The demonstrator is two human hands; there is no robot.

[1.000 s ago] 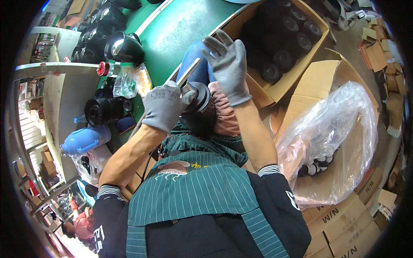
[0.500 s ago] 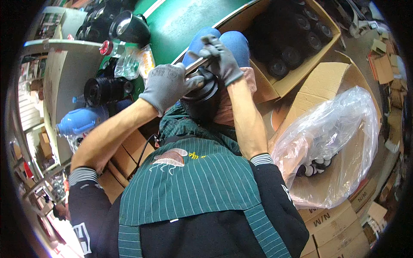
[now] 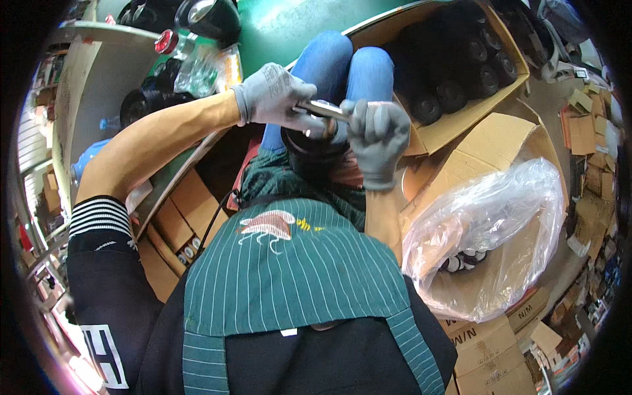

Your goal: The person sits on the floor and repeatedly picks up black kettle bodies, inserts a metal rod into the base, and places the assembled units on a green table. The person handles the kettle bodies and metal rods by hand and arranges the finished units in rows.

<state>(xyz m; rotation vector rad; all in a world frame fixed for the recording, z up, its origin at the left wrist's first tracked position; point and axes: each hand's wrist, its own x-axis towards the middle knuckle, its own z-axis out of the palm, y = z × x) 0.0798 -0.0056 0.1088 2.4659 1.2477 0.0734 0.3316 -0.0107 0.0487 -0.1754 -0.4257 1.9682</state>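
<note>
Head view: seated, you hold metal tool (image 3: pixel 326 112) two-handed.
Left hand (image 3: pixel 273 97): fingers gripping its left end.
Right hand (image 3: pixel 378 138): fingers clenched round its right end.
Black round part (image 3: pixel 313 158): beneath the tool, before your apron (image 3: pixel 293 276).

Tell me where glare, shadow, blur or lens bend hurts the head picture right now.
Head view: straight edges bow toward the black rim; head view, far left: bright light washes out detail; head view, upper right: black round parts sink into shadow; head view, right: shiny highlights streak the clear plastic bag; head view, centre: the metal tool catches glare, perhaps slightly blurred.
</note>
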